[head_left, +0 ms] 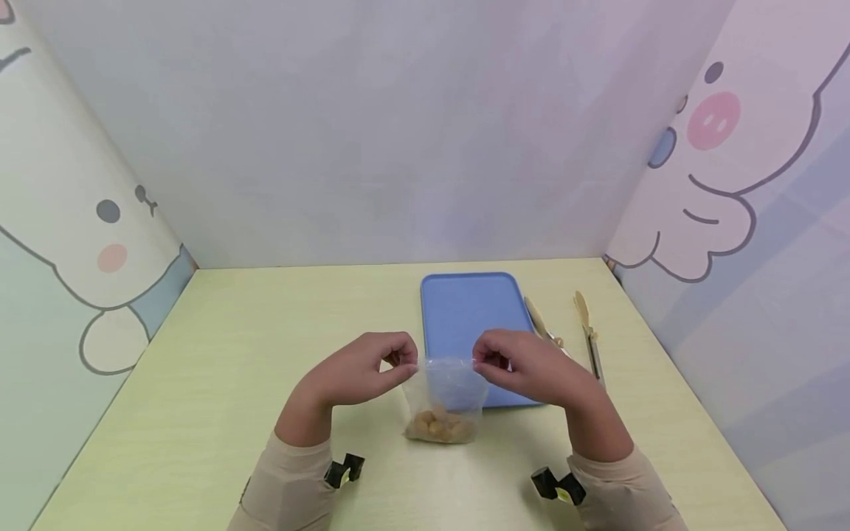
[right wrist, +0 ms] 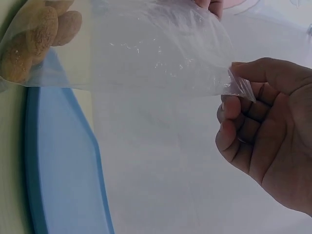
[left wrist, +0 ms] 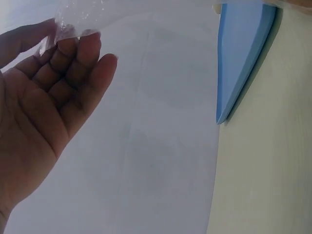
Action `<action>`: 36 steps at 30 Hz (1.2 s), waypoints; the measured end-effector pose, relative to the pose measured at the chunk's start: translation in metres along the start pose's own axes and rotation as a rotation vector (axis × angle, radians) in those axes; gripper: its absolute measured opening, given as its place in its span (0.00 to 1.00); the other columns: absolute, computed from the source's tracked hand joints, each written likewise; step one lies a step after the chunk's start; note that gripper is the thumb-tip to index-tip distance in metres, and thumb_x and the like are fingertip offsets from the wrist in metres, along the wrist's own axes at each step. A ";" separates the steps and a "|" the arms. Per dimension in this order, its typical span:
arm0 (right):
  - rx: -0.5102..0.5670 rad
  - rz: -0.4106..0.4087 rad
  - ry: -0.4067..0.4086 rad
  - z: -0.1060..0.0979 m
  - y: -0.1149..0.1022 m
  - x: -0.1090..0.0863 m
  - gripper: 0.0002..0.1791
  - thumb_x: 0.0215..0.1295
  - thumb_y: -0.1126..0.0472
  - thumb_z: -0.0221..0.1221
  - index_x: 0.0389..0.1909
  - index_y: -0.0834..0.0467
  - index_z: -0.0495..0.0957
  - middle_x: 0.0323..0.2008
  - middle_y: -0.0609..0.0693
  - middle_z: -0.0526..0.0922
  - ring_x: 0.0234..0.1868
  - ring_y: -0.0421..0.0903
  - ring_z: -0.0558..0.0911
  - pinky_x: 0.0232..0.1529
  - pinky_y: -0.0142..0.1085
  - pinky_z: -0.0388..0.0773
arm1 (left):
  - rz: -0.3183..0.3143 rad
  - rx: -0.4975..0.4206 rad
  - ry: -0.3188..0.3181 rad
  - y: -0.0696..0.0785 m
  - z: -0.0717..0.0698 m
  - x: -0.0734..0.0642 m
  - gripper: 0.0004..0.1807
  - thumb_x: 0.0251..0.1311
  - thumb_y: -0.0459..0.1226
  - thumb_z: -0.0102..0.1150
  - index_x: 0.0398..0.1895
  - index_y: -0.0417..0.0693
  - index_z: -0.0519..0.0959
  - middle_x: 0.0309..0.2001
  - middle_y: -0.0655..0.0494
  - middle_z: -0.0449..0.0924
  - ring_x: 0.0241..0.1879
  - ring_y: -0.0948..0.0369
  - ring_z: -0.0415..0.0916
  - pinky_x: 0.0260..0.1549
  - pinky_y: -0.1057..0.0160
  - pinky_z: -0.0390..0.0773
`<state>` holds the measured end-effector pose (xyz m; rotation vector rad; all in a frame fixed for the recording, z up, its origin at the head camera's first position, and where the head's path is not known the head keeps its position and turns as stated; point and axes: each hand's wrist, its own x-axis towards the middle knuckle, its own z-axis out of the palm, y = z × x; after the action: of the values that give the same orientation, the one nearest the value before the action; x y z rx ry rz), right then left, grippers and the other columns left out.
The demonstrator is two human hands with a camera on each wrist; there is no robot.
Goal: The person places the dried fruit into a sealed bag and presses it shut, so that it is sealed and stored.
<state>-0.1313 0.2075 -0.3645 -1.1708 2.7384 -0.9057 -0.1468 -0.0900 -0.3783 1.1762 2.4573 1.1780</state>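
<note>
A clear plastic bag (head_left: 451, 387) hangs between my two hands, its top edge stretched between them. Several brown, wrinkled, nut-like pieces (right wrist: 41, 31) lie at its bottom, low over the table in the head view. My left hand (head_left: 372, 365) pinches the bag's left top corner between thumb and fingers. At the opposite corner, my right hand (head_left: 527, 366) pinches the plastic the same way; the right wrist view shows a small flap of film poking out past that thumb. Behind the bag lies a blue tray (head_left: 468, 302), partly seen through the film.
Right of the tray lies a pair of tongs (head_left: 589, 335) with wooden-looking tips. A similar utensil (head_left: 536, 316) rests against the tray's right edge, partly hidden by my right hand. Printed curtains enclose the pale yellow table (head_left: 299, 310) at the back and sides.
</note>
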 end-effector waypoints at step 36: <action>-0.007 -0.083 0.019 0.011 -0.004 0.006 0.05 0.72 0.60 0.55 0.34 0.47 0.73 0.28 0.37 0.71 0.28 0.33 0.70 0.31 0.29 0.72 | 0.112 0.027 0.010 0.005 0.010 0.008 0.03 0.70 0.38 0.53 0.36 0.55 0.75 0.35 0.64 0.79 0.42 0.70 0.79 0.49 0.64 0.78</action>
<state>-0.1306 0.1955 -0.3700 -1.2920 2.7289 -0.9204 -0.1443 -0.0766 -0.3801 1.3348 2.4511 1.1854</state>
